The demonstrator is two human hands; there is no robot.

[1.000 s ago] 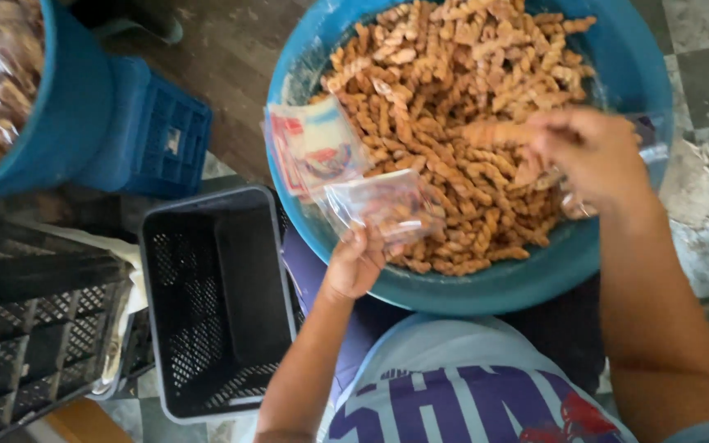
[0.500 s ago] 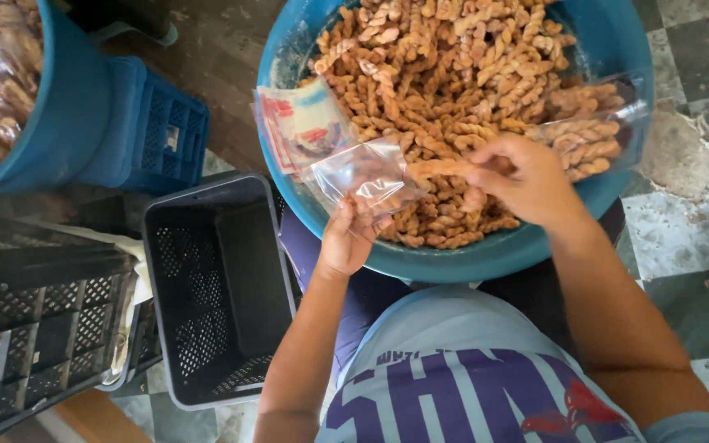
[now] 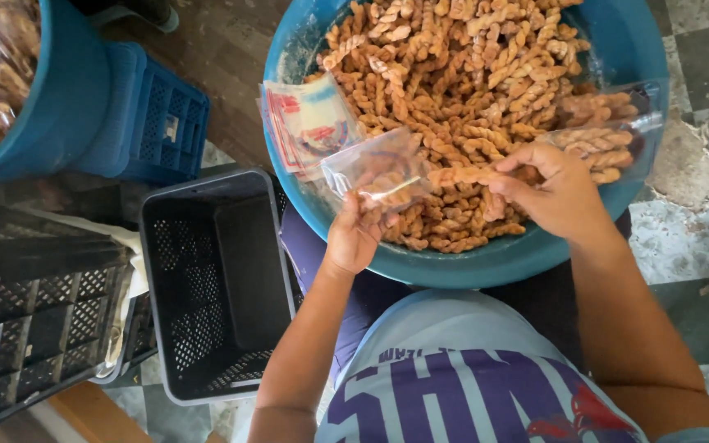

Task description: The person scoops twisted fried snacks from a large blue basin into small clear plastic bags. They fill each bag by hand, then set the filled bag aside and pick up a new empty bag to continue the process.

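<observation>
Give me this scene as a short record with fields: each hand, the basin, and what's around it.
Left hand: holds a small clear bag open
Right hand: pinches a few twisted snack sticks at the bag's mouth
Basin: blue, round, full of twisted fried snacks
Basin rim, left: stack of printed bags
Basin rim, right: filled clear bag
Floor, left: black crate, blue crate

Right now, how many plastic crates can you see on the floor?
3: a blue crate upper left, an empty black crate beside the person's knee, another black crate far left. More may be hidden.
</observation>
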